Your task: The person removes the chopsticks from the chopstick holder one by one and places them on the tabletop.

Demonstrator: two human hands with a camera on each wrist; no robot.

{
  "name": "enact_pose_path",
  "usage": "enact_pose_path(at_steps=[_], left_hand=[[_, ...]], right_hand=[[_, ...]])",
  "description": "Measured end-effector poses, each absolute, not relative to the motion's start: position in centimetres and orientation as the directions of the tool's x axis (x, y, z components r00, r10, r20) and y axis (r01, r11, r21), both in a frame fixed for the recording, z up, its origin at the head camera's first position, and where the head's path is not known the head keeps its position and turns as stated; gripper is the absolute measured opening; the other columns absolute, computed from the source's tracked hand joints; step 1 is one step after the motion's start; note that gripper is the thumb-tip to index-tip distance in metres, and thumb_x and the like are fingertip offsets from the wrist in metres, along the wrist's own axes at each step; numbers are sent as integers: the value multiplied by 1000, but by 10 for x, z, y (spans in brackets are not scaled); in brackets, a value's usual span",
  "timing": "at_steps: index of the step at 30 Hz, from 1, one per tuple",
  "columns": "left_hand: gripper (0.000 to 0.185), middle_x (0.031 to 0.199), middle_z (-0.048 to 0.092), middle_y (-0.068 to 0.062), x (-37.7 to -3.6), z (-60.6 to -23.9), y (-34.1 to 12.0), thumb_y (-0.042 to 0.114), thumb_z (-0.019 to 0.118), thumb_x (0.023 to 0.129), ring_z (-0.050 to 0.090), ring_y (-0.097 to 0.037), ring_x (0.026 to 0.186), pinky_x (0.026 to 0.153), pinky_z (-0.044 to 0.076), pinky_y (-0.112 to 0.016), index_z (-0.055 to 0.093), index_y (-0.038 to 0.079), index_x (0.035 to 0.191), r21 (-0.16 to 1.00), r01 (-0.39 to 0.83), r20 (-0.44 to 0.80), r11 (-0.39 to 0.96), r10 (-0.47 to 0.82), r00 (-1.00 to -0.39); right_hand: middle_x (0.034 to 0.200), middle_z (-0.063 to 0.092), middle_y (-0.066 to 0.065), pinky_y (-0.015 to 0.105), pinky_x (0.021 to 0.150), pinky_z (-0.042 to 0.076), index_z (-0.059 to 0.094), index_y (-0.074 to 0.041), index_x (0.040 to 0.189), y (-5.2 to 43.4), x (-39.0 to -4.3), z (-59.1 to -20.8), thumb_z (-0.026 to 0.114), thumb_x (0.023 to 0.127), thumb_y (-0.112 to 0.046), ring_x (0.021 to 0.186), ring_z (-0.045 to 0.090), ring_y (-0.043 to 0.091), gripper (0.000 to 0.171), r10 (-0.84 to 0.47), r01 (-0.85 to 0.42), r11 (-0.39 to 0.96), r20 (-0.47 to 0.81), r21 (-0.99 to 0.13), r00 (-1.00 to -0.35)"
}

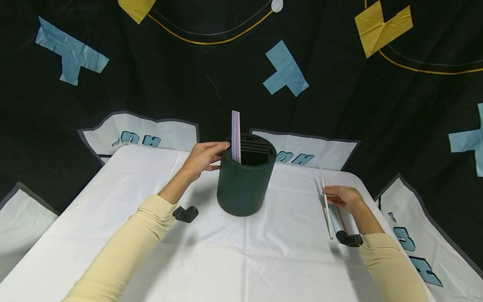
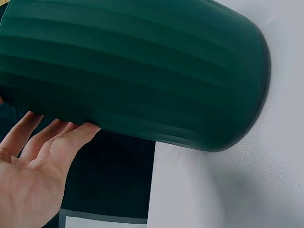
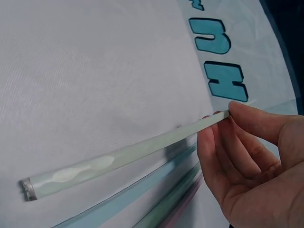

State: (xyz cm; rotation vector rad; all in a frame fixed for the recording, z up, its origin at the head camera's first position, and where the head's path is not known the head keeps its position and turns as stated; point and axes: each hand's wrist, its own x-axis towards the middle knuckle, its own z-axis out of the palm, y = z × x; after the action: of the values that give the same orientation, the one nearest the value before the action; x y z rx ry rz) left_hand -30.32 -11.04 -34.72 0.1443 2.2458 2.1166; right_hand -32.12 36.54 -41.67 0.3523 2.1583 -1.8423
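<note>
A dark green cylindrical container (image 1: 243, 188) with a slotted top stands upright on the white table. Several thin lilac and pink sticks (image 1: 235, 136) rise from its left side. At the rim my left hand (image 1: 205, 159) touches it with the thumb, its other fingers against the side; in the left wrist view the fingertips (image 2: 88, 129) rest along the green wall. On the right, my right hand (image 1: 344, 196) pinches a slender pale green stick (image 3: 114, 156) between thumb and fingers, its far end silvery. Below it lie bluish (image 3: 128, 192), green and purple sticks on the cloth.
A white cloth covers the table (image 1: 211, 260), its far edge behind the container. Beyond hangs a black backdrop (image 1: 181, 79) with blue and yellow shapes. A small black wrist camera (image 1: 185, 214) sits on the left wrist, another (image 1: 349, 239) on the right.
</note>
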Motion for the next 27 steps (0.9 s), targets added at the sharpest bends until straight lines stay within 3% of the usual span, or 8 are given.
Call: enact_pose_path(at_steps=[6,12,16,22,27], left_hand=[[50,137,64,-13,-304,-348,-111,41,68,96,64,-35,124,92,59,-50,66,8,133,997,36,30,61,102,-994],[51,139,63,-13,-304,-348,-111,41,67,96,62,-38,126,93,58,-51,65,7,135,997,35,28,70,101,-994],[52,139,63,-13,-304,-347,-111,41,68,96,61,-38,127,94,58,-50,65,7,135,997,31,24,66,101,-995],[52,140,63,-13,-303,-347,-111,42,67,96,61,-38,127,94,58,-51,65,8,135,997,28,21,67,100,-995],[51,139,63,-13,-303,-347,-111,41,68,96,62,-37,126,93,58,-50,66,8,134,998,27,21,60,100,-995]], right_hand=[[74,74,-7,22,66,61,77,-13,87,364,-323,-422,70,94,-7,67,71,6,11,45,375,224,-375,-900,-926],[72,73,-8,22,64,61,76,-14,85,362,-323,-425,71,93,-7,65,71,5,12,92,384,253,-373,-888,-923],[71,73,-8,22,63,61,75,-7,94,360,-325,-427,71,93,-6,63,70,5,5,119,390,267,-372,-881,-921],[65,70,-8,21,60,60,70,6,110,357,-326,-429,71,93,-6,58,67,5,21,167,402,296,-368,-867,-915],[64,69,-7,21,59,60,73,5,103,356,-324,-431,71,92,-5,57,67,5,15,173,405,295,-368,-866,-914]])
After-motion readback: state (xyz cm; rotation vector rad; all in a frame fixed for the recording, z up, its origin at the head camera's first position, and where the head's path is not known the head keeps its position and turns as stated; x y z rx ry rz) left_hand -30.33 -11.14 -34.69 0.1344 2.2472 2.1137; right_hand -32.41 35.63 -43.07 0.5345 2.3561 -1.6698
